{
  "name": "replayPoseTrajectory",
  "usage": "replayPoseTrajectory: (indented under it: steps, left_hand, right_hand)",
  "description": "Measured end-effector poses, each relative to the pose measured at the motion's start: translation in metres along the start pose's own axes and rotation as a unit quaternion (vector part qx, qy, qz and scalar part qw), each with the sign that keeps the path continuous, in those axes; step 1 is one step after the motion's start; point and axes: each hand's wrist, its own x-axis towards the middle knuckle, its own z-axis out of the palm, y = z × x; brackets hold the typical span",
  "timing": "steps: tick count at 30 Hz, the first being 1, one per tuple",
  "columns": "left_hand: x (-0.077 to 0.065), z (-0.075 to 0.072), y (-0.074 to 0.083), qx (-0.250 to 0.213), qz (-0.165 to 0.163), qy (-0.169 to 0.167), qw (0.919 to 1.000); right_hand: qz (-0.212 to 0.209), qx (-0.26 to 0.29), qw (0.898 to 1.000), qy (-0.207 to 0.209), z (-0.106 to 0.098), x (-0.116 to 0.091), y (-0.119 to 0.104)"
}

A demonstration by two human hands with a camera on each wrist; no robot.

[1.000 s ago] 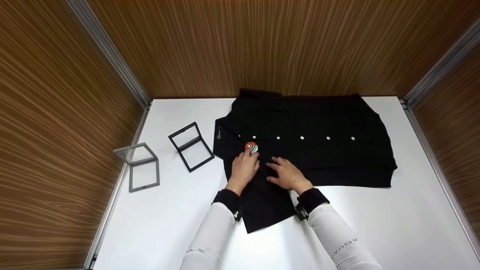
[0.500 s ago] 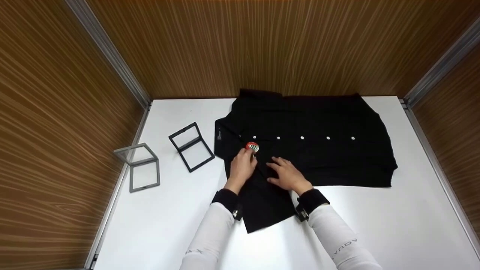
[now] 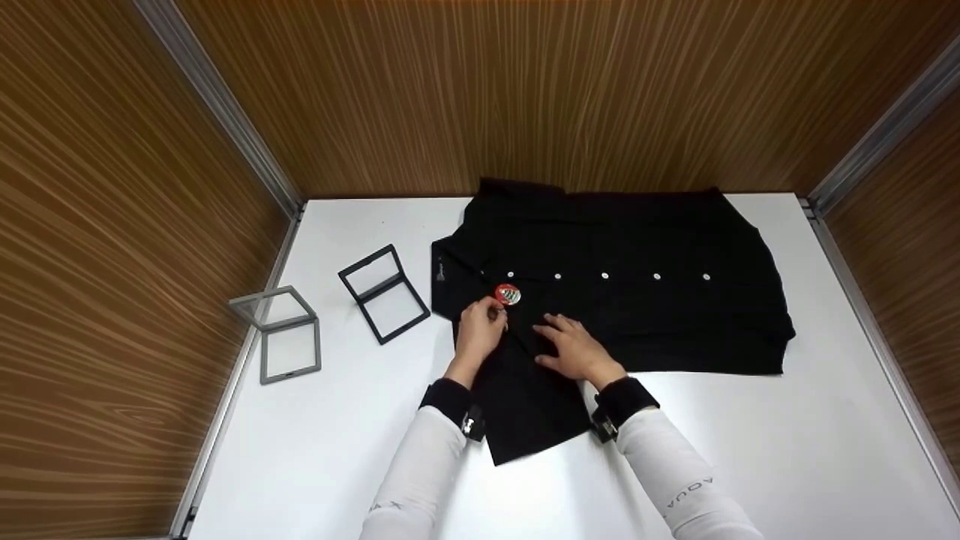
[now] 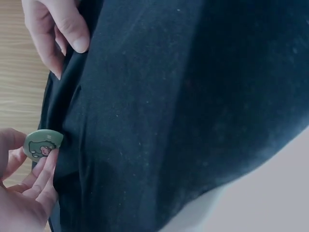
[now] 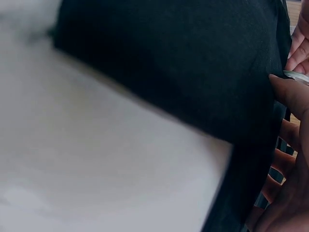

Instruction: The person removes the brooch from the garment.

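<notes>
A black button-up shirt (image 3: 637,247) lies spread on the white table, its collar towards the left. A round red badge (image 3: 508,294) with a pale, greenish picture sits on the shirt front near the collar. Just below it, my left hand (image 3: 480,328) pinches a small round green badge (image 4: 43,144) with a cartoon drawing, tilted on edge. Only the rim of this badge shows in the right wrist view, beside the left fingertips (image 5: 301,53). My right hand (image 3: 574,349) rests on the shirt to the right, fingers spread.
Left of the collar lies a black hinged double frame (image 3: 384,292). A grey double frame (image 3: 290,334) stands partly folded near the left edge of the white table (image 3: 337,450). Wood-grain panels (image 3: 480,97) rise at the back and both sides.
My left hand has drawn back slightly down and left from the red badge, uncovering all of it. The collar has shifted a little right. My right hand stays in place.
</notes>
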Motion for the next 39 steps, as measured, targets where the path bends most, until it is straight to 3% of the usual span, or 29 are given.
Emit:
replayPoseTrajectory:
  steps: [5, 13, 19, 27, 29, 36, 39]
  left_hand:
    - [0.001, -0.002, -0.004, -0.045, -0.032, -0.007, 0.9984]
    - [0.0, -0.005, -0.012, -0.061, -0.065, -0.011, 0.9959]
    - [-0.004, -0.006, -0.016, -0.145, -0.097, -0.009, 0.9847]
    - [-0.01, -0.004, -0.019, -0.174, -0.14, 0.003, 0.9747]
    - [-0.011, -0.003, -0.019, -0.202, -0.148, 0.005, 0.968]
    - [-0.016, -0.002, -0.023, -0.324, -0.18, 0.004, 0.9288]
    - [-0.017, -0.002, -0.025, -0.354, -0.187, 0.002, 0.9164]
  right_hand:
    - [-0.003, -0.001, 1.0, 0.0, 0.0, 0.0, 0.0]
    - [-0.003, -0.002, 1.0, -0.002, 0.0, 0.0, 0.0]
    - [-0.003, -0.006, 1.0, 0.004, 0.002, 0.0, 0.001]
    - [-0.008, -0.01, 1.0, 0.009, 0.001, -0.001, -0.002]
    - [-0.009, -0.012, 1.0, 0.01, 0.001, -0.001, -0.002]
    - [-0.003, -0.004, 1.0, 0.016, 0.001, 0.0, -0.005]
    - [-0.002, 0.002, 0.999, 0.033, 0.002, 0.002, -0.009]
